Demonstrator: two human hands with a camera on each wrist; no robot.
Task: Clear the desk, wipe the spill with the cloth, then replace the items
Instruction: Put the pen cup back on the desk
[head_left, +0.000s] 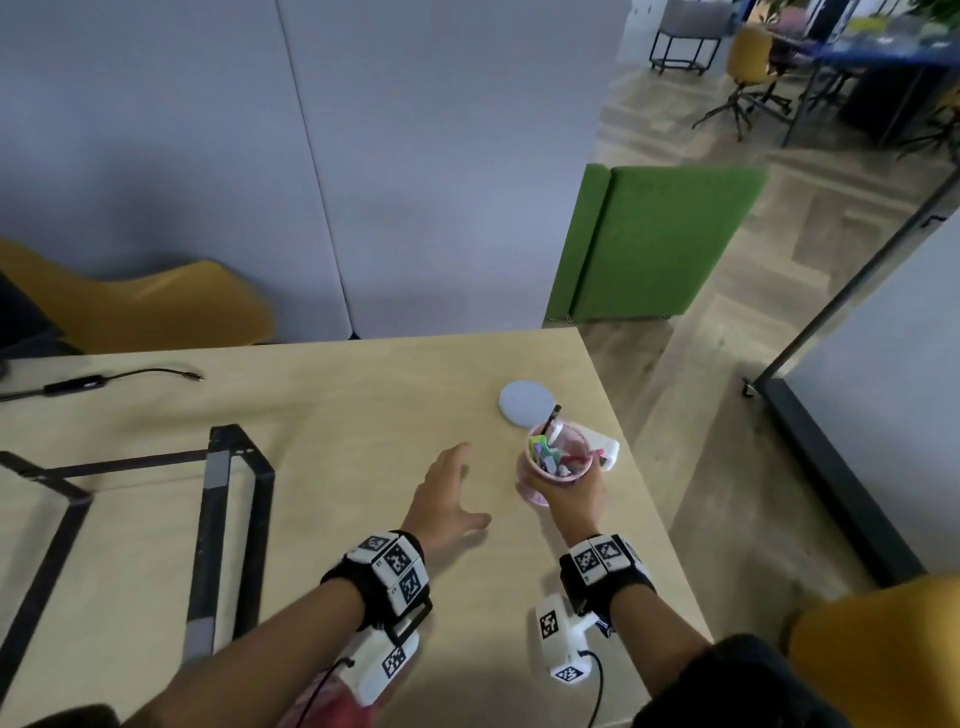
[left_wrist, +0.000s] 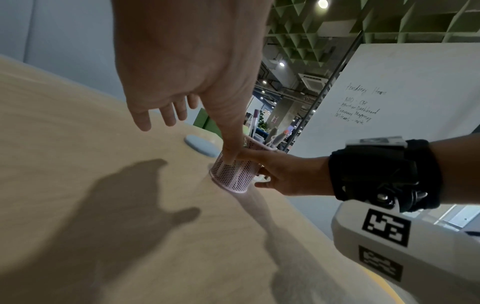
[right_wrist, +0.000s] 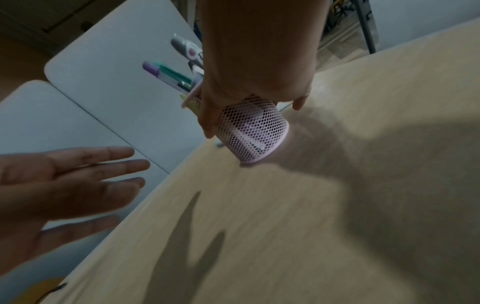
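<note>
A pink mesh pen cup (head_left: 557, 460) full of pens and markers is near the desk's right edge, and my right hand (head_left: 574, 491) grips it round the side. In the right wrist view the pen cup (right_wrist: 255, 131) leans, its base at or just above the wood; I cannot tell whether it touches. My left hand (head_left: 449, 486) hovers open over the desk just left of the cup, fingers spread, holding nothing. From the left wrist, the left hand's fingers (left_wrist: 166, 117) are straight above the desk (left_wrist: 91, 133), with the pen cup (left_wrist: 233, 173) beyond them. No cloth shows.
A round blue-grey coaster (head_left: 527, 404) lies just behind the cup, and a white object (head_left: 609, 450) sits at the cup's far right. A black metal frame (head_left: 223, 519) occupies the desk's left half, with a black cable (head_left: 104, 381) behind it. The desk's right edge (head_left: 649, 499) is close.
</note>
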